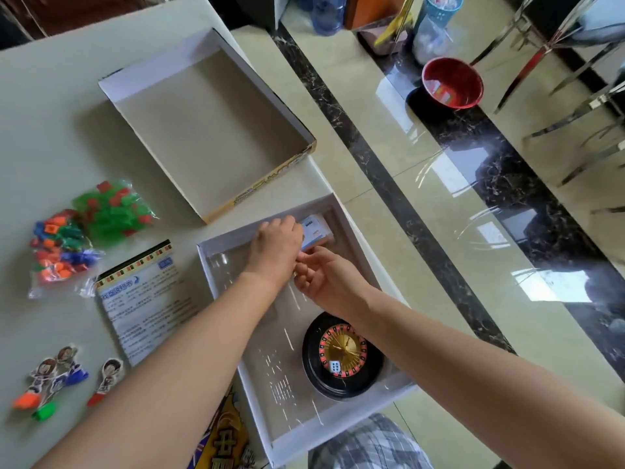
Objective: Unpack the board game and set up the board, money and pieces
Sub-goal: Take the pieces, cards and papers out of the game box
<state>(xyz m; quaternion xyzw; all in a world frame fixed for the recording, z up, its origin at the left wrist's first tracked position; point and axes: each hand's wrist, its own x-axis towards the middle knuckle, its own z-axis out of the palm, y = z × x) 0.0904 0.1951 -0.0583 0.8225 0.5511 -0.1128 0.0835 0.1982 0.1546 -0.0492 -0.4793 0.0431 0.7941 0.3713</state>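
Head view shows the left hand (pixel 275 245) reaching into the far corner of the white cardboard box base (pixel 203 255), fingers curled over a stack of pale blue and white paper money (pixel 313 228) and gripping its top. The right hand (pixel 324 277) comes in from below with its fingers bent at the stack's near edge; whether it actually pinches the notes cannot be told. The money sits low in its corner slot, not yet lifted clear.

Nearer the person in the same base lies a black roulette wheel with a gold centre (pixel 343 357), with a white die (pixel 334 366) resting on it. Beyond the base, the upturned box lid (pixel 209 123) lies empty on the pale table (pixel 44 130). To the left are a printed instruction sheet (pixel 145 299), a clear bag of green and red plastic houses (pixel 111 211), a bag of mixed coloured tokens (pixel 57 252), and cardboard character pawns on coloured stands (pixel 57 377).

Judging by this, unpacking is well advanced: the pieces are out but mostly bagged, while the money, wheel and die remain to come out. No opened board is visible.
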